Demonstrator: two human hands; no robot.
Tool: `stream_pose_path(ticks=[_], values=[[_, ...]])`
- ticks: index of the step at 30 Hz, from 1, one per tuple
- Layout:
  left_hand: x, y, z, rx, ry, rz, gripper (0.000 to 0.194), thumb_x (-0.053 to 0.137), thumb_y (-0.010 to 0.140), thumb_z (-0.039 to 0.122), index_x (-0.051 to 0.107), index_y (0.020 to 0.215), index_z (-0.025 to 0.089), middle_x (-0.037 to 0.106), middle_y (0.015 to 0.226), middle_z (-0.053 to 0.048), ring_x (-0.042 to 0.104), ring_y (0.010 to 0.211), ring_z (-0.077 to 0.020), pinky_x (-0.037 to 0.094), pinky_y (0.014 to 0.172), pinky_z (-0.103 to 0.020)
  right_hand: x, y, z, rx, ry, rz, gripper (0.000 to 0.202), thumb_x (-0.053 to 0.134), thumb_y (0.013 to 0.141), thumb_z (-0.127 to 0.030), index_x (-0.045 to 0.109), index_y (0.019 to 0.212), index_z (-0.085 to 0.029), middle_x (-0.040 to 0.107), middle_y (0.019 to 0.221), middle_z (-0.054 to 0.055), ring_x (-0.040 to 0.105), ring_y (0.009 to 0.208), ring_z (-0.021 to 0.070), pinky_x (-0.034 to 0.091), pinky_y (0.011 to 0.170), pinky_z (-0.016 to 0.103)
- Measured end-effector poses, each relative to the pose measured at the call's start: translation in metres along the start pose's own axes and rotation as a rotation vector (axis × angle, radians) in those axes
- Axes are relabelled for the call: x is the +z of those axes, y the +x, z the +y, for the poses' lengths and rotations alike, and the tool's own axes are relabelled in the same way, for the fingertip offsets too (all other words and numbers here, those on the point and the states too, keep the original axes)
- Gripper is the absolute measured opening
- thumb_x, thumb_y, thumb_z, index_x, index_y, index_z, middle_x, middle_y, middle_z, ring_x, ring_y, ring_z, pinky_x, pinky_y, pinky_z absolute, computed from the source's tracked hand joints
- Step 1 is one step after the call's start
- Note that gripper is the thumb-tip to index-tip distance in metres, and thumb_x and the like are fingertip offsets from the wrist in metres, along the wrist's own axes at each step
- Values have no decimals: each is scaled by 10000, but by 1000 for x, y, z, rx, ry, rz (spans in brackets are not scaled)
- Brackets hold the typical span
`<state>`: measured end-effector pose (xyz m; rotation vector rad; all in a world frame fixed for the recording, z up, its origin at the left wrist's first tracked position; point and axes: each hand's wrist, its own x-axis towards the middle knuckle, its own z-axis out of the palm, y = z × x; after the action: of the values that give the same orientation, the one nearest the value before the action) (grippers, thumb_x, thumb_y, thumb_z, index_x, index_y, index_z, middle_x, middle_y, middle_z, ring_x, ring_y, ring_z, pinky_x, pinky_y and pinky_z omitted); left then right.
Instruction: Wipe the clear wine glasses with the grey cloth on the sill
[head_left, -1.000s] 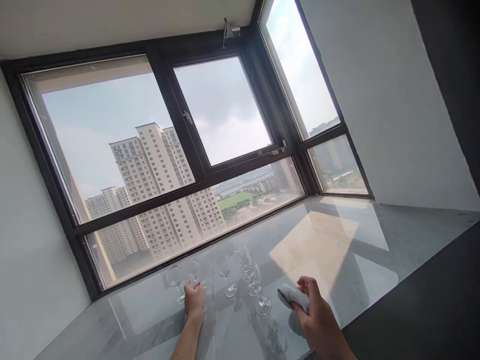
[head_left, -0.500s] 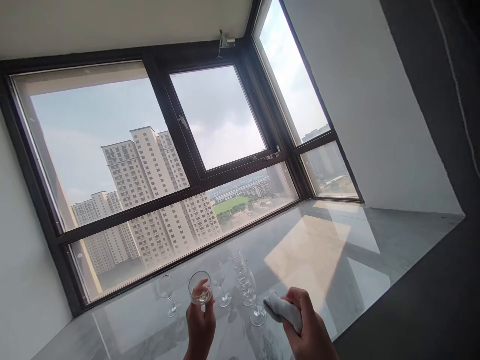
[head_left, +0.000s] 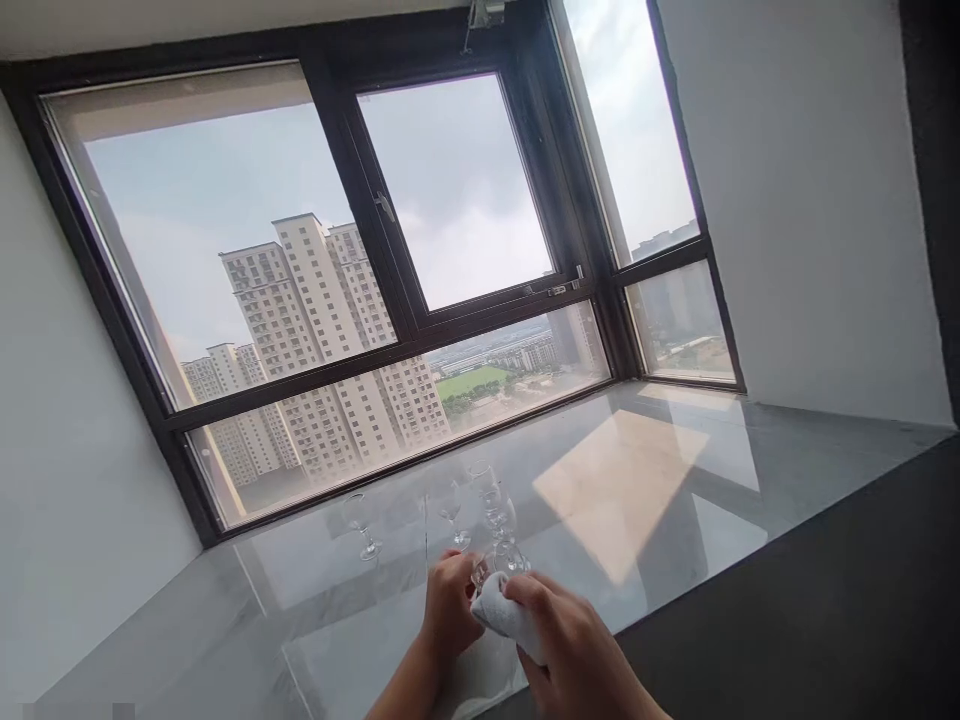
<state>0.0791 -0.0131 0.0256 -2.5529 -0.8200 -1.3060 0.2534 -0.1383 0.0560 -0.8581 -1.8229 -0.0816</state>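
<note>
My left hand (head_left: 452, 605) is closed around a clear drinking glass (head_left: 480, 572), which is mostly hidden by fingers and cloth. A bunched white cloth (head_left: 506, 615) is in the grip of my right hand (head_left: 566, 635), up against the glass. The two hands almost meet low in the view. Just beyond them, clear stemmed glasses (head_left: 495, 510) stand close together, overlapping one another. Another stemmed glass (head_left: 454, 520) is upright to their left, and one more stemmed glass (head_left: 367, 535) stands apart farther left.
The glasses stand on a glossy grey marble sill (head_left: 315, 600), with a sunlit patch (head_left: 622, 490) at right. Dark-framed windows (head_left: 405, 330) rise behind it, with tall buildings outside. White walls (head_left: 825, 220) flank the sill, and its front edge drops off at lower right.
My left hand has brought the glass rightward, and my right hand has moved left, bringing the cloth against it. The view has tilted down, so the windows and standing glasses appear higher.
</note>
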Motion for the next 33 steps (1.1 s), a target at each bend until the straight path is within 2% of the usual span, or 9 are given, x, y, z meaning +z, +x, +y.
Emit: stream_pose_path(ticks=[3, 7, 9, 13, 16, 19, 23, 29, 33], values=[[6, -3, 6, 75, 9, -114, 166, 508, 676, 193, 367, 592, 223, 479, 516, 41, 452, 491, -116, 342, 617, -288, -5, 1, 2, 50, 2, 58, 530, 436, 684, -12, 391, 1144, -272, 675, 948, 32, 661, 795, 195, 511, 686, 263], [11, -1, 17, 173, -45, -135, 116, 478, 737, 245, 404, 650, 227, 525, 585, 13, 497, 554, -144, 333, 632, -307, -5, -1, 20, 222, 74, 172, 434, 443, 746, -68, 398, 1123, -277, 675, 930, 25, 688, 836, 186, 528, 729, 257], [10, 1, 19, 176, -45, -117, 117, 458, 782, 247, 421, 673, 227, 554, 636, -8, 520, 608, -161, 351, 649, -312, -1, -2, 30, 311, 131, 195, 388, 449, 762, -93, 408, 1106, -268, 669, 900, 23, 691, 812, 176, 530, 729, 243], [6, 3, 13, 106, -21, -108, 157, 488, 818, 229, 447, 667, 218, 577, 703, -34, 526, 682, -177, 389, 677, -311, 7, -4, 37, 461, 157, 152, 349, 467, 752, -117, 416, 1066, -261, 622, 807, -11, 660, 689, 156, 513, 679, 224], [5, 1, 2, -21, -106, -99, 198, 511, 858, 279, 493, 672, 214, 589, 723, -35, 539, 704, -176, 427, 714, -309, 11, -4, 34, 498, 179, 140, 360, 493, 740, -136, 419, 1068, -264, 601, 795, -26, 638, 656, 146, 496, 668, 219], [8, -3, -13, -284, -236, 25, 241, 481, 908, 352, 560, 732, 209, 614, 738, -35, 577, 723, -181, 461, 726, -295, 10, -3, 35, 524, 215, 170, 363, 520, 733, -149, 432, 1066, -262, 601, 789, -26, 636, 660, 147, 490, 661, 214], [12, -4, -31, -569, -284, 116, 257, 552, 845, 436, 640, 831, 195, 686, 782, -47, 641, 762, -220, 496, 741, -318, 6, -5, 47, 555, 193, 148, 334, 525, 777, -186, 414, 1083, -258, 623, 823, -6, 660, 711, 162, 501, 686, 228], [17, 1, -41, -781, -233, 14, 405, 507, 825, 549, 672, 869, 181, 693, 709, -48, 619, 625, -220, 471, 631, -326, 4, -18, 74, 647, 80, 152, 263, 475, 840, -298, 395, 1087, -258, 629, 844, 15, 672, 703, 171, 510, 678, 240], [21, 0, -46, -798, -256, -25, 474, 497, 816, 588, 665, 967, 171, 727, 943, -95, 657, 804, -244, 488, 770, -356, 5, -24, 86, 688, 31, 141, 267, 467, 842, -337, 404, 1091, -264, 642, 869, 28, 683, 727, 181, 510, 687, 247]])
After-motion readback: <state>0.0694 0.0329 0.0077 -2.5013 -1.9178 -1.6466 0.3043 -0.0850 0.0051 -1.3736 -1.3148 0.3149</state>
